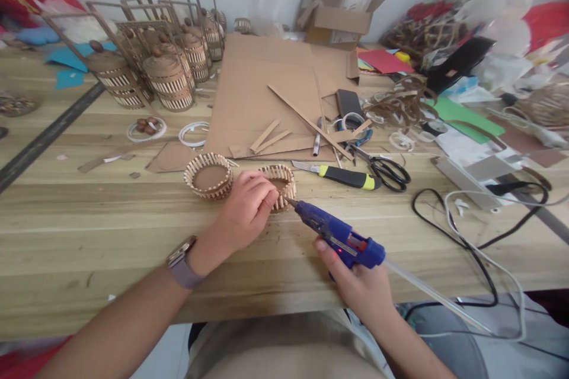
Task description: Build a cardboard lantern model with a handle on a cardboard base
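Fingers (260, 188) of the left hand (243, 208) are bunched together, thumb against index, gripping the near wall of a small stick ring (290, 185), made of short pale sticks set upright side by side, which sits on a wooden table (89, 237) with its opening facing up. This ring is the landmark for everything else. Its left and near parts lie under the fingertips, while its right wall stands free of them. Nearer the person and to the right of the ring, the right hand (362, 290) is wrapped around the handle of a blue glue gun (331, 232). The gun's long axis slants from the ring down towards the person's right; its nozzle points left and away from the body, with the tip at the ring's near right side, though whether they touch cannot be told. A clear glue stick (427, 290) trails from the gun's rear along the same slant. Just left of the ring stands a second ring (217, 190) of similar sticks. To the ring's right lies a utility knife (349, 176), blade towards it, and behind the ring is flat cardboard (258, 71).
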### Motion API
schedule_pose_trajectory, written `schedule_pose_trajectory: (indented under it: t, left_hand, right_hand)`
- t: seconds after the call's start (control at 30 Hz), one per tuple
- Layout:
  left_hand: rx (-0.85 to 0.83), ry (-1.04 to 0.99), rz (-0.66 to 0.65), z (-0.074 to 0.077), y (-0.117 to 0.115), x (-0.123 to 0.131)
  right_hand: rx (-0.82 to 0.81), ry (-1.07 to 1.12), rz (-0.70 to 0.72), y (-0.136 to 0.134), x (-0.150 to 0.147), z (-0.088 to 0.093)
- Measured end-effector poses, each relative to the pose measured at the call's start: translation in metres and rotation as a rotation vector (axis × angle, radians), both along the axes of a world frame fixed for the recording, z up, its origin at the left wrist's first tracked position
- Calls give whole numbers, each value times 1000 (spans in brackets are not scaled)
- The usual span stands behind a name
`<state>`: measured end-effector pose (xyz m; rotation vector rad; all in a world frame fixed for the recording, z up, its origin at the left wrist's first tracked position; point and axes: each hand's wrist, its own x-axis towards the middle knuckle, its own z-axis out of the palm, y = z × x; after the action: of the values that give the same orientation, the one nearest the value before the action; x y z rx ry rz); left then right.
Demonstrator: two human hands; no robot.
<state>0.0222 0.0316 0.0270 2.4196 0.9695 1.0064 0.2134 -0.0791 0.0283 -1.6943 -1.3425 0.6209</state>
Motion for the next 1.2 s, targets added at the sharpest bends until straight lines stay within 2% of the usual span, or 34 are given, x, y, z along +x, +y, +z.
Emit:
schedule_pose_trajectory:
  t: [0.37, 0.77, 1.07, 1.2]
  left_hand:
    - [-41, -23, -10, 0, -1, 1]
    - [-30, -1, -13, 2, -1, 1]
    - [-15, -3, -24, 3, -1, 1]
    - [8, -8, -26, 3, -1, 1]
  right_hand:
    - [38, -132, -27, 2, -1, -4]
    - [51, -132, -55, 2, -2, -10]
    - [29, -131, 3, 7, -4, 9]
    - [42, -123, -2, 7, -5, 10]
